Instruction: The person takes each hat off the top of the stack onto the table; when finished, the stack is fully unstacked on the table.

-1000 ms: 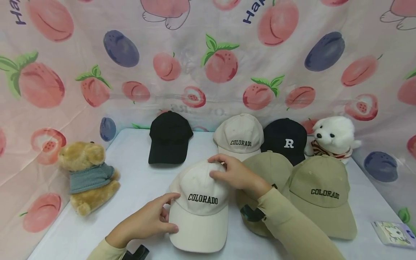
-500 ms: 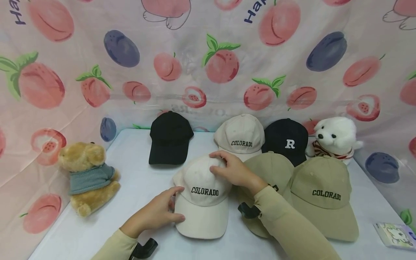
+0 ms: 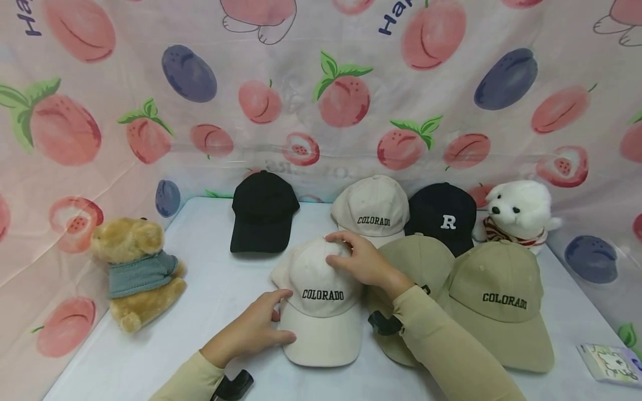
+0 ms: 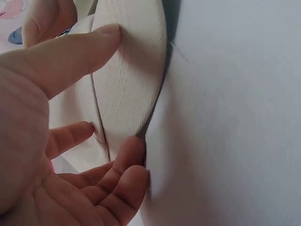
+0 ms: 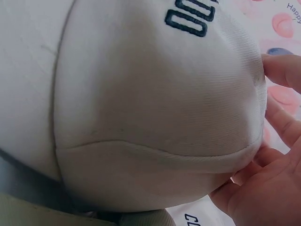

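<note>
An off-white baseball cap (image 3: 322,337) lettered COLORADO stands brim toward me at the front middle of the white table. My left hand (image 3: 251,327) grips the side of its brim, and in the left wrist view the thumb (image 4: 89,49) lies on top of the brim (image 4: 134,70) while fingers curl at its edge. My right hand (image 3: 368,266) holds the top of the crown between thumb and fingers; the right wrist view has that crown (image 5: 141,89) filling most of the picture. Just right of the cap, a khaki cap (image 3: 416,253) is partly hidden behind my right sleeve.
Another khaki COLORADO cap (image 3: 501,278) stands on the right. Behind are a black cap (image 3: 263,206), a beige COLORADO cap (image 3: 373,203), a dark R cap (image 3: 436,203) and a white plush toy (image 3: 524,209). A brown plush (image 3: 142,273) sits left, a small packet (image 3: 612,362) far right.
Both hands have carried the off-white cap to the right and a little away from me, beside the khaki cap. Their hold on it looks the same.
</note>
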A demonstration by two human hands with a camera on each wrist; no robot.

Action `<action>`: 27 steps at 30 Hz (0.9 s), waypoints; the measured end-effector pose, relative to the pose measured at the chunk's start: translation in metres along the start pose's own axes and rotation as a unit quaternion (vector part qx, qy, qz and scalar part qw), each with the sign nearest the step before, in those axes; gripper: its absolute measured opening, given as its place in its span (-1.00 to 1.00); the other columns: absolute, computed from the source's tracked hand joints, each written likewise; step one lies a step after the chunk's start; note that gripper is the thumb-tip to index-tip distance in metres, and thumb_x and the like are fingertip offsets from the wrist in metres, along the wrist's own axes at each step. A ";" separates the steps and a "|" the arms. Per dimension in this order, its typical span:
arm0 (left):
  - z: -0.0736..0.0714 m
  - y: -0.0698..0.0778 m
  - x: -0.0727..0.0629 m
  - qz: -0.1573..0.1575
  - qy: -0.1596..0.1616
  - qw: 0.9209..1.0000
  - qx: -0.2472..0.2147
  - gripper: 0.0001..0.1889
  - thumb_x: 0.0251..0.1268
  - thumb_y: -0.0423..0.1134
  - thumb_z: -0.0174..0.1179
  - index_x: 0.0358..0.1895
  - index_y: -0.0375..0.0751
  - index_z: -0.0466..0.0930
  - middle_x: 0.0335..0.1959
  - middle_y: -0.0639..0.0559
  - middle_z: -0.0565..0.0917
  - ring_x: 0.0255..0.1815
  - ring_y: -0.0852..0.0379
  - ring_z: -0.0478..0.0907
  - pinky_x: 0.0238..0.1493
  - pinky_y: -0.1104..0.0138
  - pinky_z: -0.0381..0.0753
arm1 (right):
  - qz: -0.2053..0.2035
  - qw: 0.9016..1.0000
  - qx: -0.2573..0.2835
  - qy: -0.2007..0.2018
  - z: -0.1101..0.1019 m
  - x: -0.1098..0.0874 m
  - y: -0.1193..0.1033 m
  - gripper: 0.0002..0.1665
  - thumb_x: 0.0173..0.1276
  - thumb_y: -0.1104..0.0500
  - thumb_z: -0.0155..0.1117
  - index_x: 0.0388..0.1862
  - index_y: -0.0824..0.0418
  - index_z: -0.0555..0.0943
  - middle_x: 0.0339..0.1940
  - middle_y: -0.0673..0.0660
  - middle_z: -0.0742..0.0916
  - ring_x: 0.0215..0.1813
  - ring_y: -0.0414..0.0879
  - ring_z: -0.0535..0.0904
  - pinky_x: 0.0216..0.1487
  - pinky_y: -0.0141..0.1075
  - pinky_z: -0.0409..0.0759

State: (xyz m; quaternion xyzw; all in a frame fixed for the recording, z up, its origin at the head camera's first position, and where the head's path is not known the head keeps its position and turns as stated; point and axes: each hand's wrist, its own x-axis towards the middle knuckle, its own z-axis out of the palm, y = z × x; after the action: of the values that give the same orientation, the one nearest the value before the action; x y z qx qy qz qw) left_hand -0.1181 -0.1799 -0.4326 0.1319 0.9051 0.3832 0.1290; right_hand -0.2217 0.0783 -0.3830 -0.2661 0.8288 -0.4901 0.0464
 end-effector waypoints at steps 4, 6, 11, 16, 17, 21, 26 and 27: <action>0.004 0.002 0.001 0.002 0.004 1.000 0.003 -0.09 0.02 -0.11 0.56 0.44 -0.30 0.28 0.17 -0.22 0.43 -0.09 0.09 0.48 -0.12 0.16 0.51 | -0.002 1.000 0.003 0.001 -0.002 0.000 0.002 -0.53 0.35 0.21 0.36 0.22 0.29 0.58 0.24 0.18 0.62 0.35 0.07 0.43 0.40 0.03 0.30; 0.004 0.003 0.001 0.004 0.006 1.000 0.005 -0.09 0.02 -0.11 0.56 0.44 -0.30 0.28 0.17 -0.22 0.43 -0.10 0.09 0.48 -0.12 0.15 0.52 | -0.001 1.000 0.005 0.001 -0.002 0.000 0.003 -0.52 0.35 0.20 0.37 0.22 0.28 0.58 0.24 0.18 0.62 0.35 0.07 0.42 0.41 0.03 0.29; 0.003 0.004 0.001 -0.001 0.006 1.000 0.012 -0.10 0.01 -0.11 0.56 0.43 -0.28 0.30 0.14 -0.19 0.45 -0.11 0.11 0.49 -0.12 0.16 0.52 | 0.007 1.000 0.006 -0.003 -0.004 0.000 0.005 -0.52 0.35 0.19 0.37 0.23 0.27 0.58 0.25 0.17 0.61 0.36 0.06 0.41 0.41 0.02 0.29; -0.005 0.003 0.001 -0.007 0.010 1.000 0.009 -0.12 -0.02 -0.12 0.57 0.41 -0.26 0.34 0.18 -0.16 0.47 -0.07 0.10 0.53 -0.10 0.15 0.53 | 0.013 1.000 0.007 0.003 -0.003 0.000 0.006 -0.52 0.34 0.19 0.38 0.23 0.26 0.58 0.25 0.15 0.61 0.36 0.04 0.42 0.40 0.00 0.31; -0.007 0.002 0.001 -0.007 0.008 1.000 0.008 -0.12 -0.02 -0.13 0.57 0.40 -0.26 0.34 0.20 -0.16 0.47 -0.05 0.09 0.54 -0.09 0.14 0.54 | 0.012 1.000 0.006 0.004 -0.003 0.000 0.006 -0.52 0.34 0.19 0.38 0.23 0.26 0.58 0.25 0.15 0.61 0.36 0.04 0.42 0.39 0.00 0.31; -0.015 0.000 0.001 -0.003 0.007 1.000 0.015 -0.14 0.01 -0.11 0.56 0.40 -0.23 0.36 0.25 -0.16 0.46 0.03 0.02 0.54 -0.01 0.09 0.54 | 0.010 1.000 0.005 0.004 -0.004 -0.001 0.006 -0.51 0.35 0.19 0.38 0.23 0.27 0.58 0.25 0.16 0.61 0.35 0.05 0.42 0.38 0.02 0.32; -0.026 -0.003 0.004 -0.017 0.043 0.999 0.009 -0.18 0.05 -0.10 0.54 0.41 -0.15 0.38 0.32 -0.11 0.45 0.17 -0.05 0.51 0.12 -0.02 0.52 | 0.004 1.000 0.007 0.006 -0.005 -0.002 0.006 -0.51 0.34 0.19 0.38 0.22 0.29 0.58 0.23 0.19 0.62 0.32 0.08 0.44 0.36 0.03 0.33; -0.028 -0.004 0.005 -0.017 0.051 0.999 0.009 -0.20 0.07 -0.10 0.53 0.41 -0.14 0.38 0.33 -0.11 0.44 0.20 -0.07 0.50 0.13 -0.04 0.52 | 0.005 1.000 0.007 0.006 -0.005 -0.002 0.006 -0.51 0.34 0.19 0.38 0.22 0.29 0.58 0.23 0.19 0.62 0.31 0.08 0.44 0.35 0.02 0.34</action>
State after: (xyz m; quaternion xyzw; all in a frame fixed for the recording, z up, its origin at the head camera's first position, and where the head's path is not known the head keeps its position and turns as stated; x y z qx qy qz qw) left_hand -0.1327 -0.1996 -0.4174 0.0975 0.9160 0.3790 0.0881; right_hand -0.2241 0.0853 -0.3855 -0.2592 0.8268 -0.4971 0.0458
